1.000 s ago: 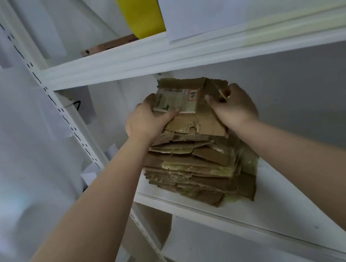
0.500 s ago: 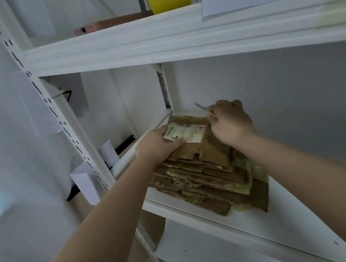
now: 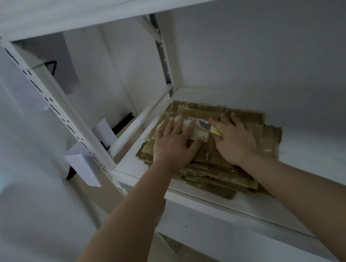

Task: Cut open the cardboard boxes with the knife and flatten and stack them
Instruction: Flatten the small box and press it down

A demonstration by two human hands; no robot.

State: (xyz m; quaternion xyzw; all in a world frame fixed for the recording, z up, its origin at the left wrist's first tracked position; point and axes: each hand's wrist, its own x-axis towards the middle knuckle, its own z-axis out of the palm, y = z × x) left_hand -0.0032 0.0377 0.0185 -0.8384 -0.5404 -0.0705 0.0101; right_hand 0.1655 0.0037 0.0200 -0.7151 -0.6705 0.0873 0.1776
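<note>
Since the earlier frame our hands have gone from gripping the stack [image 3: 205,166] to lying on top of it. Our left hand [image 3: 173,146] presses flat, fingers spread; our right hand [image 3: 235,141] presses too, knife [image 3: 208,128] under its thumb. It sits on the shelf [image 3: 235,202], light, stiff, slippery with tape, we judge; hold it by both side edges.

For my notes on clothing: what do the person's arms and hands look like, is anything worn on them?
Both forearms are bare as far as the picture shows; no sleeve is in view. The left hand and the right hand wear no gloves, and I can see no ring, watch or bracelet on them.
</note>
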